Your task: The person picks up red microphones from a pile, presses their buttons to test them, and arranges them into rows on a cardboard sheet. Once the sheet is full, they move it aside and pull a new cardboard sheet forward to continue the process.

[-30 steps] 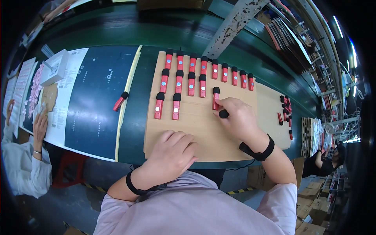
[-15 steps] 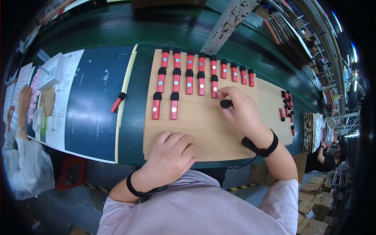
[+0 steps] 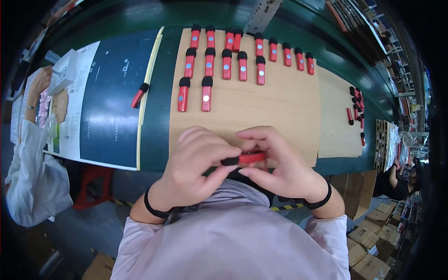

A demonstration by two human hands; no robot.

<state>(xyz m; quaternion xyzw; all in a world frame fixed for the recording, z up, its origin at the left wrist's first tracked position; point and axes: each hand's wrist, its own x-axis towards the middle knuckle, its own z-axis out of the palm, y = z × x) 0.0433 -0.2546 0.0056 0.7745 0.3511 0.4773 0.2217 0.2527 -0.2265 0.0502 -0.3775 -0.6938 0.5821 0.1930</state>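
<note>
In front of my body, both hands meet around a small red microphone (image 3: 251, 158) with a black foam cap, held roughly level. The thumb and fingers of my left hand (image 3: 198, 163) pinch the foam-capped end. My right hand (image 3: 287, 165) curls loosely about the red body, index finger and thumb spread. Farther off, several like microphones (image 3: 227, 67) with round pale spots lie in rows on a brown cardboard sheet (image 3: 247, 112). Two of the back row (image 3: 233, 42) touch each other.
A loose pile of microphones (image 3: 357, 105) sits at the right on another cardboard piece (image 3: 338, 140). One lone microphone (image 3: 139, 95) lies left, by a dark blue printed sheet (image 3: 116, 102). A metal post (image 3: 263, 16) stands behind. Another person's hand (image 3: 42, 79) reaches to a white box (image 3: 65, 72).
My right hand has come back from the row toward my body with a microphone. My left hand has risen from the cardboard's near edge and now grips its capped end. The view has shifted.
</note>
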